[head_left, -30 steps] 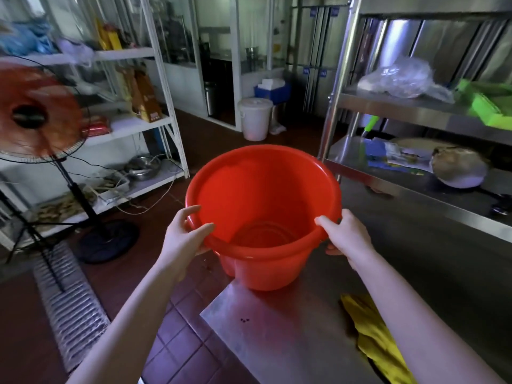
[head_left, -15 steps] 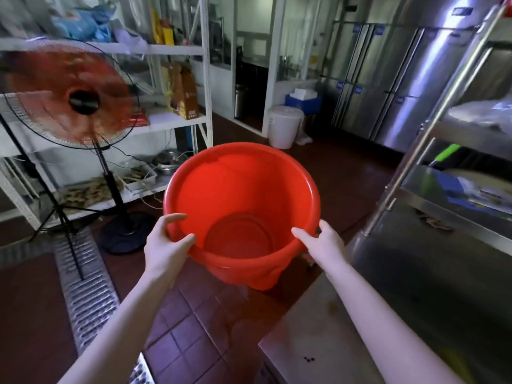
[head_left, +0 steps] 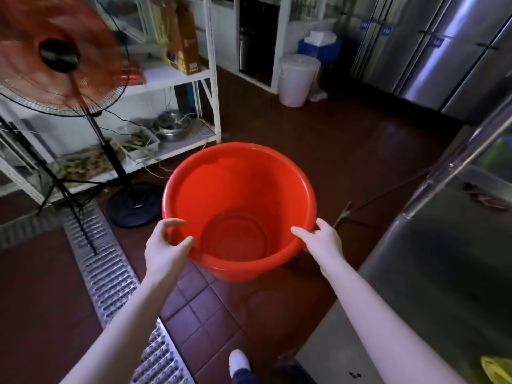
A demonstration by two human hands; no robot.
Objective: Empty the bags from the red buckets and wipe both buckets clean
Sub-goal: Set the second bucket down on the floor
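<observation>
**Red bucket held in both hands above the tiled floor**

A person stands holding one red bucket [head_left: 238, 189] by the rim, upright, mouth tipped slightly toward them. Its red bottom shows inside. The bucket hangs in the air over the dark tiled floor [head_left: 205, 314], to the left of the steel tabletop [head_left: 415, 286] and not touching it.

Left hand [head_left: 163, 250]: grip closed on the near-left rim, thumb hooked over the inner edge, fingers curled round the outside. Right hand [head_left: 324, 242]: grip closed on the near-right rim, thumb lying along the inner edge, fingers wrapped behind. Both forearms are stretched forward.

A yellow cloth [head_left: 496, 370] lies on the tabletop at the near-right corner of the view, well apart from the bucket. A white shoe [head_left: 238, 361] shows on the floor below the bucket.

A metal drain grate [head_left: 110, 273] runs along the floor on the left. A standing fan [head_left: 55, 56] with blurred red blades stands beside it, its round base near the bucket's left side. Behind the fan is a white shelf [head_left: 177, 76] with a brown box on the middle level and a metal bowl [head_left: 173, 126] on the bottom level. Further back stand a white lidded bin [head_left: 297, 79], a blue crate [head_left: 318, 49] just behind it, and steel fridge doors [head_left: 443, 51] along the right wall.
</observation>
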